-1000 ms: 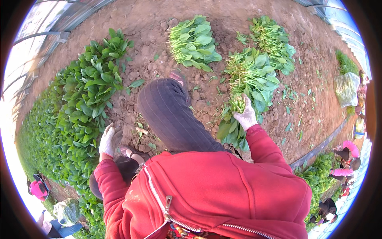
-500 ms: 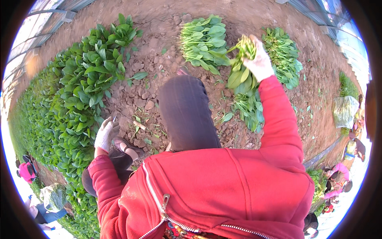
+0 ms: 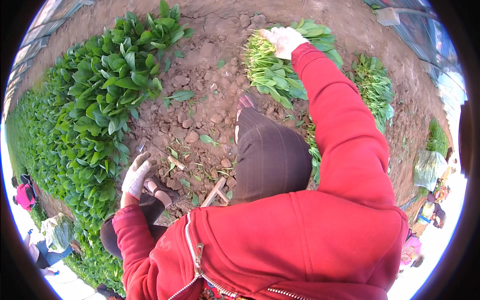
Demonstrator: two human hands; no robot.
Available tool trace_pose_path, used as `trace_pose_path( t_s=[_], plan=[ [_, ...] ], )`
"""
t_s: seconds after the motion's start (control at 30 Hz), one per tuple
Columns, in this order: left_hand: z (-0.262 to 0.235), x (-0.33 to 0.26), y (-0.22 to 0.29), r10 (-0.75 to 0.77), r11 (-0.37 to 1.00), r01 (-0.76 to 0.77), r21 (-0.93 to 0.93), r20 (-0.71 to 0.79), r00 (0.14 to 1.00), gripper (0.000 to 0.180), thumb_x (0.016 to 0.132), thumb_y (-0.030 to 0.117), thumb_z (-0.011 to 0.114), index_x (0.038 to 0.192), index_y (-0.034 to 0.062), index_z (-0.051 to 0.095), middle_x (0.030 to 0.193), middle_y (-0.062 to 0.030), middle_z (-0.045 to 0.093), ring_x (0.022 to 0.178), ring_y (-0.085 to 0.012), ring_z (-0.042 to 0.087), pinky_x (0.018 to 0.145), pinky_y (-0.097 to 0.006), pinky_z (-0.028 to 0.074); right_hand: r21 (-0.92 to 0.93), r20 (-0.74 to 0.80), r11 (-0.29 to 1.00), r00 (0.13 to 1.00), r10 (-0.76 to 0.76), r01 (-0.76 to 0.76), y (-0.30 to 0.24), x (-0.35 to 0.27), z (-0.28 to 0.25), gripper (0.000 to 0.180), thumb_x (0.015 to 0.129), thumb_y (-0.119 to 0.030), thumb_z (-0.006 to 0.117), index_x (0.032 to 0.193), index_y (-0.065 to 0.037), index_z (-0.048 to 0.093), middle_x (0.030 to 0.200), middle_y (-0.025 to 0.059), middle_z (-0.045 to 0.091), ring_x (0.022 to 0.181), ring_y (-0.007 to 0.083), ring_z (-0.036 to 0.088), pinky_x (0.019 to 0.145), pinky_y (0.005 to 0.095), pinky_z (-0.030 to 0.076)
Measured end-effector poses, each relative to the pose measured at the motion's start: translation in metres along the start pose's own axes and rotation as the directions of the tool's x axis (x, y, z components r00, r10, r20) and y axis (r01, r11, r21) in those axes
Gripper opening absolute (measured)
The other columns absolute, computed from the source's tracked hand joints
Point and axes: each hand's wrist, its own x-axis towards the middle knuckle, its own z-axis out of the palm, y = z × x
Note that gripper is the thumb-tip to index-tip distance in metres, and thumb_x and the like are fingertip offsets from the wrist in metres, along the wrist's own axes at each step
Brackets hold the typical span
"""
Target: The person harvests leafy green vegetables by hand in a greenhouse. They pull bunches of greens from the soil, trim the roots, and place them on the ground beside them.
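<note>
My right hand [image 3: 286, 42], in a whitish glove, is at the far pile of cut spinach [image 3: 267, 72], closed over the stems of a spinach bunch [image 3: 320, 37] whose leaves fan out to the right. The bunch rests against the pile. My gloved left hand [image 3: 136, 176] hovers low beside the growing spinach [image 3: 100, 100], fingers curled. A small metal blade [image 3: 141, 148] glints just beyond its fingertips; its handle is hidden. Another cut pile [image 3: 372, 87] lies farther right, and part of a third [image 3: 314, 150] shows between my knee and right sleeve.
Loose leaves and clods cover the brown soil [image 3: 200, 100]. A wooden piece [image 3: 216, 192] sticks out beside my bent leg [image 3: 270, 155]. At right stands a clear plastic bag [image 3: 429, 169] of greens, near other people. Another person in pink [image 3: 24, 196] is at far left.
My right hand has carried the spinach bunch from the near right pile leftward and away, onto the far pile. My knee has swung right. The left hand has stayed nearly in place.
</note>
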Motion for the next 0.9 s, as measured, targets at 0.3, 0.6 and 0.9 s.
trace_pose_path(
  t_s=[0.3, 0.6, 0.9],
  plan=[
    [0.010, 0.011, 0.000, -0.004, 1.000, 0.005, -0.012, 0.053, 0.999, 0.067, 0.097, 0.034, 0.066, 0.150, -0.0010, 0.042, 0.132, -0.0213, 0.061, 0.117, -0.0298, 0.064, 0.104, -0.039, 0.049, -0.006, 0.067, 0.995, 0.993, 0.101, -0.101, -0.016, 0.039, 0.061, 0.081, 0.087, -0.016, 0.064, 0.160, -0.023, 0.030, 0.141, 0.0120, 0.053, 0.128, 0.0305, 0.054, 0.104, 0.0445, 0.044],
    [0.015, 0.014, -0.002, 0.005, 1.000, -0.005, 0.000, 0.064, 0.998, 0.068, 0.097, 0.035, 0.066, 0.149, -0.0014, 0.042, 0.132, -0.0197, 0.061, 0.115, -0.0281, 0.064, 0.103, -0.038, 0.049, 0.176, -0.242, 0.970, 0.948, 0.208, -0.168, -0.011, 0.006, 0.041, 0.101, 0.072, -0.043, 0.085, 0.156, -0.019, 0.037, 0.153, 0.0112, 0.046, 0.147, 0.0305, 0.037, 0.121, 0.0450, 0.027],
    [0.026, 0.015, 0.003, 0.009, 1.000, -0.010, 0.006, 0.056, 0.998, 0.068, 0.096, 0.037, 0.069, 0.148, 0.0014, 0.044, 0.127, -0.0180, 0.064, 0.115, -0.0289, 0.064, 0.102, -0.041, 0.050, 0.187, -0.119, 0.862, 0.860, 0.496, -0.472, -0.032, -0.009, 0.100, 0.076, 0.098, -0.064, 0.046, 0.159, -0.022, 0.033, 0.162, 0.0166, 0.035, 0.152, 0.0348, 0.028, 0.122, 0.0565, 0.017]
  ],
)
